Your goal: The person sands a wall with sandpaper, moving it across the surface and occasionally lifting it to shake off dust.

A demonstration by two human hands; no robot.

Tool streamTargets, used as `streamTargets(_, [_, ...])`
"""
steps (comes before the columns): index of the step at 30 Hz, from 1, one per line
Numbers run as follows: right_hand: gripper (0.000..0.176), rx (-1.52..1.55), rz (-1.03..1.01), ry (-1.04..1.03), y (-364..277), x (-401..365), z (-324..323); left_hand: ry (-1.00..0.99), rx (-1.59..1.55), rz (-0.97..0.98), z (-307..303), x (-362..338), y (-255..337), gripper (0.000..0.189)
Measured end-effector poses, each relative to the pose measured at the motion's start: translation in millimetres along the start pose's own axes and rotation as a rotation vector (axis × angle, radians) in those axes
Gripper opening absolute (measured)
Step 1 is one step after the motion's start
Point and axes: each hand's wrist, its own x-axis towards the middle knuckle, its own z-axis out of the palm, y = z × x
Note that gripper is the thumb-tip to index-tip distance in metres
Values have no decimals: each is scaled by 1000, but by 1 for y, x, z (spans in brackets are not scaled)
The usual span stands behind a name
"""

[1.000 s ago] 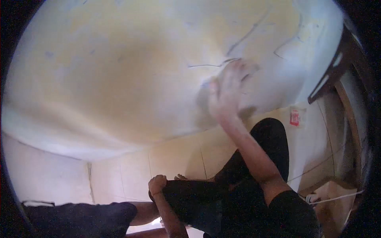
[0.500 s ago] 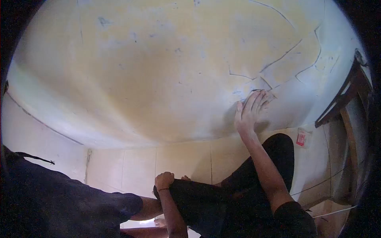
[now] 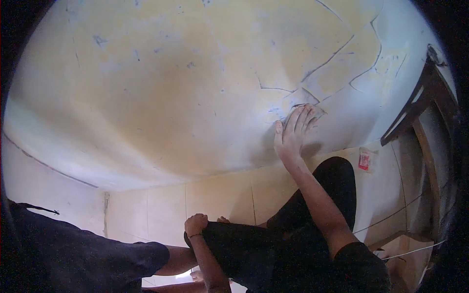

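Observation:
My right hand (image 3: 293, 134), pale with dust, presses flat on the yellowish-white wall (image 3: 195, 127), its thumb apart from the fingers. Under the fingers lies a thin sheet that looks like sandpaper (image 3: 319, 112); most of it is covered by the hand. Dark cracks (image 3: 327, 61) run across the wall above and beside the hand. My left hand (image 3: 196, 224), with a thin band at the wrist, rests on my knee in black trousers (image 3: 229, 239), its fingers curled closed.
Another person in a dark shirt (image 3: 88, 249) sits close on my left, an arm beside my knee. A small red and clear packet (image 3: 364, 159) lies on the tiled floor (image 3: 220, 198). Dark wooden furniture (image 3: 415, 105) stands at the right, with a white cable (image 3: 415, 251) below it.
The view has shifted a little, so the wall and both hands sit further left in the picture. My right hand stays pressed on the wall near the cracks; my left hand stays on the knee.

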Motion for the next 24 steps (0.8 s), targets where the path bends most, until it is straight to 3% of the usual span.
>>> streamTargets(4, [73, 22, -5, 24, -1, 1, 0, -27, -70, -62, -15, -8, 7, 39])
streamTargets(9, [72, 31, -12, 30, -2, 2, -3, 52, 29, 78, 26, 8, -15, 40])
streamTargets(18, [73, 40, 25, 16, -9, 6, -7, 17, 2, 14, 17, 5, -10, 40])
streamTargets(24, [75, 208, 104, 35, -31, 74, -56, 14, 117, 106, 18, 8, -16, 31])
